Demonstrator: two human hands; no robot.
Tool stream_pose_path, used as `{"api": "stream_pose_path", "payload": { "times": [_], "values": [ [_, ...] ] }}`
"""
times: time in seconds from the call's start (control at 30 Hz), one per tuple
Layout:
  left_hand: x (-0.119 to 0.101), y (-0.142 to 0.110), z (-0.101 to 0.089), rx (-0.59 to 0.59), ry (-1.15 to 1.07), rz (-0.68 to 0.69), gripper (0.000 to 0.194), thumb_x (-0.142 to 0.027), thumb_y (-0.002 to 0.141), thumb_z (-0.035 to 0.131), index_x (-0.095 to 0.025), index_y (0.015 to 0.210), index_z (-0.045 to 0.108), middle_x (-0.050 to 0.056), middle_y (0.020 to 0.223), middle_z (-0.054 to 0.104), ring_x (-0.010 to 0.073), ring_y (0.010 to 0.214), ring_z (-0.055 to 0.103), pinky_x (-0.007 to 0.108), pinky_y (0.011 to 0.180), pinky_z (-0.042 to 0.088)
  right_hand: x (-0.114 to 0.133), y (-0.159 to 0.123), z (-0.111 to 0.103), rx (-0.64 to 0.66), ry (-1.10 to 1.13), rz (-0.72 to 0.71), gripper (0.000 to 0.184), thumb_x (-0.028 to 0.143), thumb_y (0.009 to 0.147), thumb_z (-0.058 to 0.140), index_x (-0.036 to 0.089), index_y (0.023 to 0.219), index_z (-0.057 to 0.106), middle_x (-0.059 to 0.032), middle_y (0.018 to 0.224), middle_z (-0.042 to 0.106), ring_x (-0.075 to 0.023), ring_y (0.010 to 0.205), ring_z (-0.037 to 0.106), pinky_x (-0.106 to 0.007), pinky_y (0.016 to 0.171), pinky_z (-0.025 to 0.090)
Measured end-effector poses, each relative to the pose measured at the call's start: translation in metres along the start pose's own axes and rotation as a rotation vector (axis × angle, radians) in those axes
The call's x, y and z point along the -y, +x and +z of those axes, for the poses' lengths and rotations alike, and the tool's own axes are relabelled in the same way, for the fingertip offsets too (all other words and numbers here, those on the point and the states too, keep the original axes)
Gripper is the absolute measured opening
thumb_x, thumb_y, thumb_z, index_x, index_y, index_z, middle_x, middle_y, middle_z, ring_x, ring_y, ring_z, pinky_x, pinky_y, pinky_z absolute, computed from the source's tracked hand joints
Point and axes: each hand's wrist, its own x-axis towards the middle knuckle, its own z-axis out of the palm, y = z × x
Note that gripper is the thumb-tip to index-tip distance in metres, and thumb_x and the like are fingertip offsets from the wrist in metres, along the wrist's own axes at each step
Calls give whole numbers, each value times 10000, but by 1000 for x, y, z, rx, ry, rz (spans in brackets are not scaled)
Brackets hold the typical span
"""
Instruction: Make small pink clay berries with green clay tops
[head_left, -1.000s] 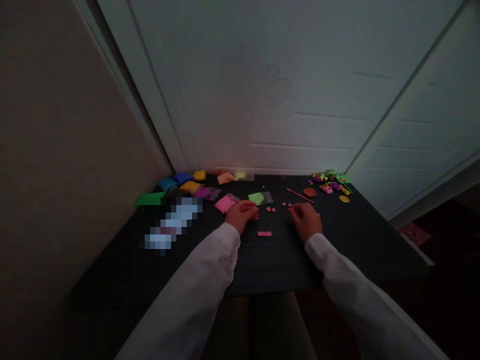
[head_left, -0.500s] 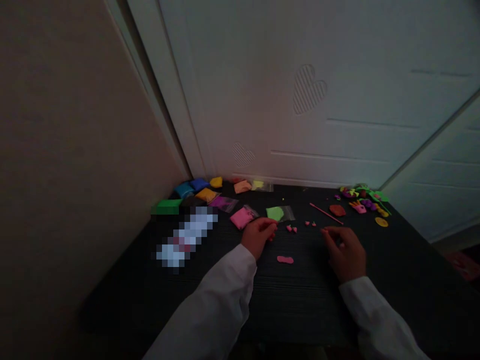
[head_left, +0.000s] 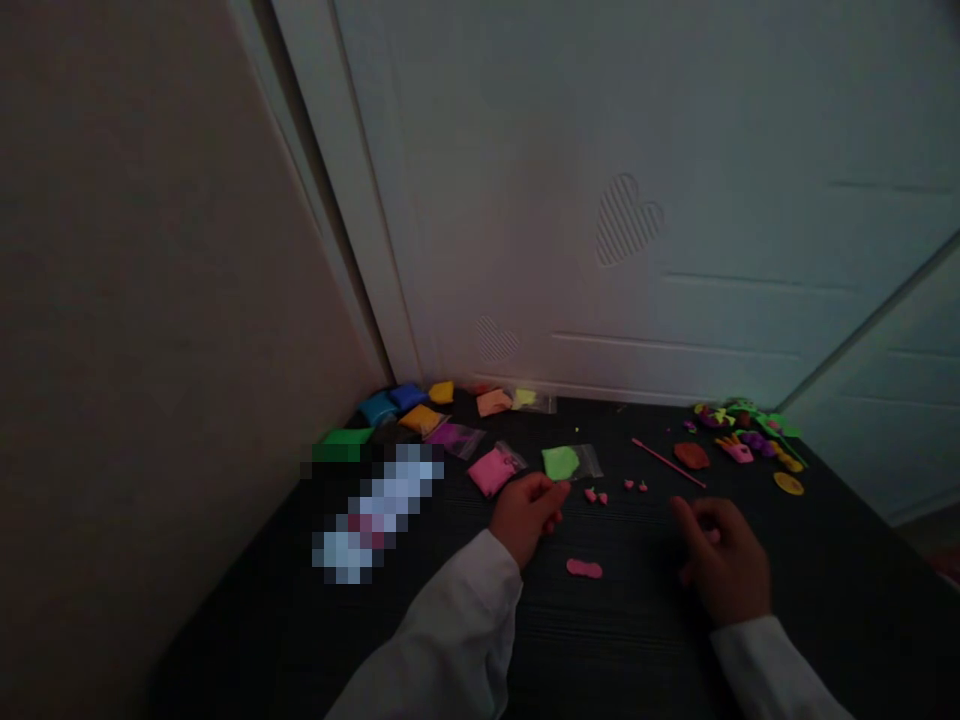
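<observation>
My left hand point(head_left: 528, 520) is closed in a pinch just in front of the bags of clay; what its fingertips hold, if anything, is too small to make out. To the right, above the dark table, my right hand point(head_left: 729, 565) is curled, with a small pinkish spot showing among its fingers that I cannot identify. Between the hands lies a flat pink clay strip point(head_left: 584, 569) with rounded ends. Beyond it are a pair of tiny pink clay pieces point(head_left: 597, 496) and two smaller pink pieces point(head_left: 635, 486).
Bags of pink clay point(head_left: 491, 470), light green clay point(head_left: 561, 462) and several other colours line the back left. A pink modelling stick point(head_left: 669, 463), a reddish clay piece point(head_left: 691, 456) and finished-looking clay shapes point(head_left: 735, 449) lie right. A blurred pale rectangle point(head_left: 390, 500) is at left.
My right hand has shifted right and toward me, farther from my left hand. The left hand keeps its pinch near the bags. The whole view has tilted slightly upward.
</observation>
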Motion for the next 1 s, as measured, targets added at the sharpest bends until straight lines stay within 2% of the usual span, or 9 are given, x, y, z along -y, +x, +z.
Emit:
{"api": "stream_pose_path", "payload": {
  "times": [0.2, 0.27, 0.37, 0.47, 0.6, 0.73, 0.8, 0.87, 1.0],
  "values": [
    [3, 5, -2, 25, -68, 49, 235, -322, 629, 604, -116, 722, 543, -6, 611, 553, 42, 446, 440, 176, 416, 309, 1, 4, 1, 28, 67, -14, 273, 438, 730, 483, 209, 844, 576, -25, 861, 569, -166, 807, 543, -271, 702, 403],
    [5, 6, -4, 6, -82, 59, 238, -320, 641, 594, -115, 751, 543, 6, 654, 572, 45, 462, 455, 182, 435, 330, 3, 3, 0, 29, 73, 4, 287, 443, 752, 443, 206, 852, 571, -26, 851, 571, -150, 722, 557, -262, 631, 421],
    [8, 8, -5, -21, -109, 76, 293, -373, 673, 550, -124, 827, 532, 18, 713, 577, 59, 484, 473, 202, 443, 356, 5, 0, -1, 45, 88, 58, 334, 466, 780, 368, 188, 776, 554, -5, 659, 542, -113, 478, 513, -247, 465, 404],
    [10, 9, -5, -34, -123, 100, 339, -404, 719, 480, -122, 905, 506, 27, 733, 561, 64, 492, 469, 212, 441, 358, 6, -1, 0, 34, 114, 104, 348, 498, 755, 391, 186, 697, 534, 10, 579, 507, -106, 420, 484, -241, 421, 389],
    [11, 9, -6, -34, -106, 123, 359, -400, 728, 467, -136, 972, 457, 33, 763, 559, 71, 522, 475, 218, 466, 368, 4, 0, 2, -5, 111, 34, 315, 488, 689, 501, 186, 754, 561, -23, 695, 564, -154, 610, 551, -262, 536, 429],
    [8, 7, -6, -37, -27, 126, 337, -379, 656, 567, -154, 889, 475, 13, 707, 570, 85, 512, 471, 218, 463, 345, 2, 1, 1, 17, 139, -20, 304, 439, 731, 467, 196, 876, 579, -46, 880, 584, -170, 764, 558, -291, 688, 434],
    [6, 4, -6, -67, 60, 157, 288, -381, 636, 588, -160, 802, 505, 5, 677, 565, 104, 557, 489, 227, 503, 352, 3, 1, 0, 24, 147, -24, 298, 425, 761, 429, 202, 895, 574, -43, 889, 581, -165, 755, 562, -288, 672, 438],
    [4, 1, -6, -107, 252, 234, 246, -402, 664, 553, -170, 743, 541, 7, 675, 566, 126, 631, 507, 250, 589, 371, 5, -1, -1, 27, 148, -9, 296, 426, 781, 392, 197, 841, 570, -28, 768, 574, -152, 651, 561, -270, 569, 438],
    [0, -3, -5, -115, 672, 365, 276, -430, 725, 460, -189, 724, 596, 33, 727, 579, 163, 707, 506, 298, 673, 374, 7, -4, 1, -4, 182, 19, 312, 443, 778, 387, 187, 669, 527, 20, 531, 459, -113, 437, 478, -233, 387, 373]
  ]
}}
